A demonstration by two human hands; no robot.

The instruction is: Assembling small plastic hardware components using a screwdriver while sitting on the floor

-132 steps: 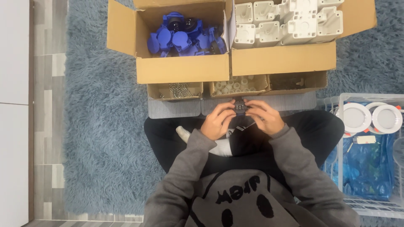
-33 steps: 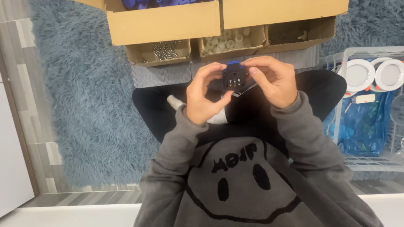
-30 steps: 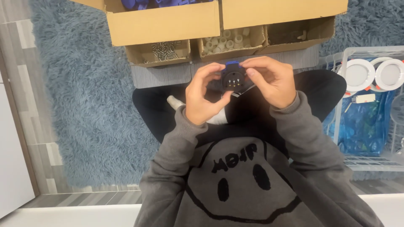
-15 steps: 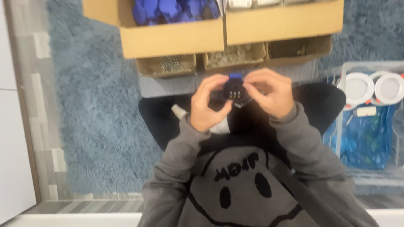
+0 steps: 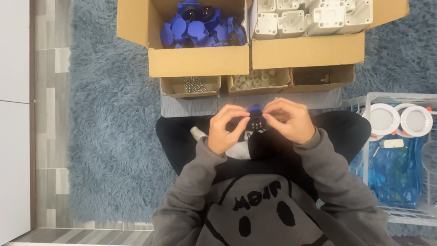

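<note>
Shaggy blue-grey carpet (image 5: pixel 104 136) covers the floor where you sit, with pale floor boards (image 5: pixel 45 114) at the left side. Your fingers (image 5: pixel 234 114) of both hands are closed around one small black part with a blue cap (image 5: pixel 255 119), which you hold in the middle, above your lap and just near the grey ribbed mat (image 5: pixel 200 105). Your left hand (image 5: pixel 225 130) grips it from the left side, with the thumb and the first fingers bent against it. Your right hand (image 5: pixel 289 120) grips it from the right side and covers a part of it, so I cannot tell its whole shape. Both hands touch the part and almost touch each other.

Just beyond your hands, three small open cardboard trays stand in a row: the left tray (image 5: pixel 190 85) has small metal screws, the middle tray (image 5: pixel 258 81) has pale round pieces, and the right tray (image 5: pixel 323 77) is dark inside. Farther away stand two big cardboard boxes side by side. The left box (image 5: pixel 198 59) holds blue plastic parts (image 5: pixel 195 29), and the right box (image 5: pixel 309 50) holds white plastic housings (image 5: pixel 314 16). At the right, near your knee, a white wire basket (image 5: pixel 364 136) holds round white lamps (image 5: pixel 384 119) and a blue bag (image 5: pixel 396 173).
</note>
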